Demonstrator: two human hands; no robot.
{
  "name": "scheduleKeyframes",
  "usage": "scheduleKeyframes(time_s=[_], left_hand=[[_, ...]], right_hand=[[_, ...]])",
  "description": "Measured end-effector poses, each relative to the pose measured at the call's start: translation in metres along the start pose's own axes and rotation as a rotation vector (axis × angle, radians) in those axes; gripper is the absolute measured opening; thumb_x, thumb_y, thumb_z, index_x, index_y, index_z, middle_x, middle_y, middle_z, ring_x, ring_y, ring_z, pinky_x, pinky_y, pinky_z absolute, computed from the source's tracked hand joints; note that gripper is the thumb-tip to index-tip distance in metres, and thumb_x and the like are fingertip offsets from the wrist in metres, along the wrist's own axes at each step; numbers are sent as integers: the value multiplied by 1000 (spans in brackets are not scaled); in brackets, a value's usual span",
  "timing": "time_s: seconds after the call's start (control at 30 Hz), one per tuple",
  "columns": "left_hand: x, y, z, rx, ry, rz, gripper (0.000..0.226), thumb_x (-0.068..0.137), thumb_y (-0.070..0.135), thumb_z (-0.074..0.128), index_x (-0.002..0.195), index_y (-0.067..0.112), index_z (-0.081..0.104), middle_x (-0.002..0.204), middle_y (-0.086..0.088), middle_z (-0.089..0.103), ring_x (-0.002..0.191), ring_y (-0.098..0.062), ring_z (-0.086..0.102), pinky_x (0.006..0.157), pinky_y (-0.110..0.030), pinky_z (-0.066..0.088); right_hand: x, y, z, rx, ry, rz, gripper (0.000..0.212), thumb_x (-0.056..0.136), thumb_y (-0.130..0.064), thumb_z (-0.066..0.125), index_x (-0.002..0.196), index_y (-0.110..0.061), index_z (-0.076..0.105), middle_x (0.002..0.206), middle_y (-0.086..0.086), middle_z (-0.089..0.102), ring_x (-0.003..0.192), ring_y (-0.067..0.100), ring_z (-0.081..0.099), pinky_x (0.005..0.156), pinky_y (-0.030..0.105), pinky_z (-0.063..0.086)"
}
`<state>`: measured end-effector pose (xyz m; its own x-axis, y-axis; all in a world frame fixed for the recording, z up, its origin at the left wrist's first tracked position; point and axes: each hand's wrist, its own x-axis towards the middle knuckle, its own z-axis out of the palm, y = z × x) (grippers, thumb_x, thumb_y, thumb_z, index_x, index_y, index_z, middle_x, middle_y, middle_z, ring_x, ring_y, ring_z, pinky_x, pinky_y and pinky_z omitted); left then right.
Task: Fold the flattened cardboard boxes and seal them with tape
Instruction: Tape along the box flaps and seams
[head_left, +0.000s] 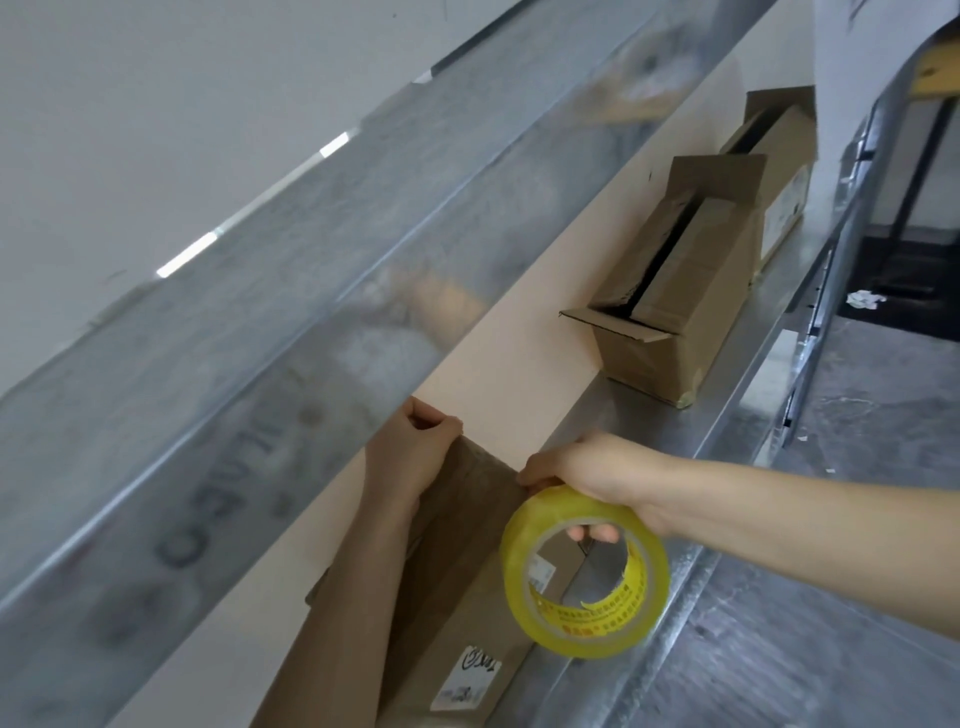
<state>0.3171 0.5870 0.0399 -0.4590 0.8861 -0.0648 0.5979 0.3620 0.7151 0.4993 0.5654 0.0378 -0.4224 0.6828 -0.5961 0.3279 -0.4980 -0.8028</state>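
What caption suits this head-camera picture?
Left hand grips a brown cardboard box while right hand holds a yellow tape roll.

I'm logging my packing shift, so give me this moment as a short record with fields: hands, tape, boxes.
left hand: grips the far end of the near box
right hand: holds the tape roll, fingers through its core
near box: on the metal shelf, white label on it
middle box: farther along, top flaps open
far box: behind it, flap raised
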Motion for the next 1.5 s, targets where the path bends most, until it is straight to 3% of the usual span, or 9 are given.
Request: scheduleKeyframes(time_s=[0.17, 0.4, 0.5, 0.6, 0.7, 0.8, 1.03, 1.33, 1.5], left_hand=[[9, -5, -2, -113, -53, 24, 12, 79, 11, 75, 80, 18, 65, 90, -4, 71, 92, -19, 66, 87, -34, 52], [-2, -8, -17, -225, -208, 261, 33, 92, 4, 60, 83, 34, 72, 109, 3, 71, 103, -12, 67, 94, -29, 48], [-5, -9, -26, -98, -390, 424, 19, 92, 9, 61, 94, 24, 74, 107, 11, 71, 107, -3, 63, 97, -22, 45], [-1, -11, -26, 5, -494, 478, 17, 91, 12, 63, 87, 24, 75, 106, 10, 71, 106, -1, 62, 100, -23, 43], [5, -15, -25, 72, -508, 520, 18, 93, 18, 62, 87, 33, 72, 102, 12, 72, 104, -3, 63, 99, -27, 45], [7, -16, -25, 156, -527, 573, 20, 95, 22, 59, 87, 38, 68, 96, 17, 70, 97, -2, 62, 90, -23, 45], [3, -16, -24, 75, -570, 548, 9, 93, 21, 62, 89, 19, 70, 90, 7, 70, 76, 6, 57, 73, -9, 39], [4, -20, -18, -31, -562, 440, 11, 92, 17, 63, 93, 6, 66, 102, -13, 67, 98, -25, 62, 87, -35, 48], [-1, -16, -16, -62, -578, 399, 14, 92, 13, 64, 93, -1, 65, 88, -11, 67, 81, -13, 61, 76, -26, 47]], right_hand=[[-7, 14, -5, 29, -31, 23, 45, 87, -45, 66, 62, -8, 58, 43, 9, 54, 27, 15, 34, 32, 18, 27], [-11, 9, -2, 48, -17, -54, 34, 92, -37, 63, 77, -6, 62, 41, 4, 52, 26, 13, 36, 33, 19, 27], [-10, 2, -2, -82, 39, -121, 33, 89, -36, 65, 71, -9, 64, 41, 5, 51, 28, 15, 35, 34, 18, 29], [-15, -9, -3, -347, 93, -198, 37, 85, -37, 64, 63, -7, 66, 42, 6, 55, 30, 18, 41, 38, 19, 35], [-20, -23, -4, -470, 141, -271, 32, 85, -34, 62, 87, -3, 69, 44, 7, 56, 29, 18, 42, 34, 13, 33], [-22, -37, -3, -514, 127, -286, 23, 91, -30, 55, 111, -21, 63, 36, 0, 50, 27, 15, 41, 34, 13, 32], [-11, -54, 6, -741, 53, -207, 36, 94, -32, 49, 97, -6, 74, 36, -1, 51, 27, 11, 43, 49, 22, 40], [6, -58, 5, -775, 83, -143, 30, 91, -30, 56, 96, -8, 76, 42, 0, 56, 32, 13, 41, 49, 20, 38], [8, -65, 5, -791, 85, -109, 24, 91, -25, 58, 85, -10, 75, 46, -6, 62, 52, 17, 48, 58, 24, 41]])
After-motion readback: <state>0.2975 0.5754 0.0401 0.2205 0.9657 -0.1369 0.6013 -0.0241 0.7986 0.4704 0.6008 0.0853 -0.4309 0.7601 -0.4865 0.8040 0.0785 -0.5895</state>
